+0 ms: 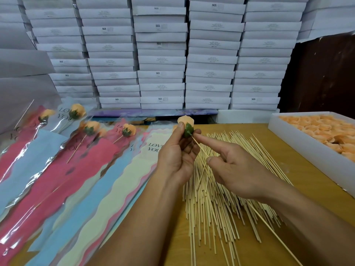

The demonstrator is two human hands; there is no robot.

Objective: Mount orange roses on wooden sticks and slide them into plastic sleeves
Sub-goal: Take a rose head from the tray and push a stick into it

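Rose [186, 125] — orange, with a green base, held up over the table [272, 148] in the left hand [177, 152], thumb and fingers curled round the base. Stick [199, 146] — pinched in the right hand [238, 169] between thumb and bent fingers, forefinger stretched along it toward the flower; its tip meets the short stub under the green base, and its tail runs out below the right wrist.

Risks from here, as judged:
- Tip off-centre: the stick is thin and meets the base at a slant, so a push could skate past the stub or come out through the side of the green cup.
- Squeeze: a harder hold on the base during the push could crush the petals.
- Bend or snap: the pinch sits some way back from the tip, so a forceful push may bow the stick.
- Tail sweep: the long free end passes over the heap of loose sticks [221, 198] and could scatter them.

Nearby — tray of roses [299, 150] at right; plastic sleeves [123, 181] fanned out at left, several already holding mounted roses [129, 129].
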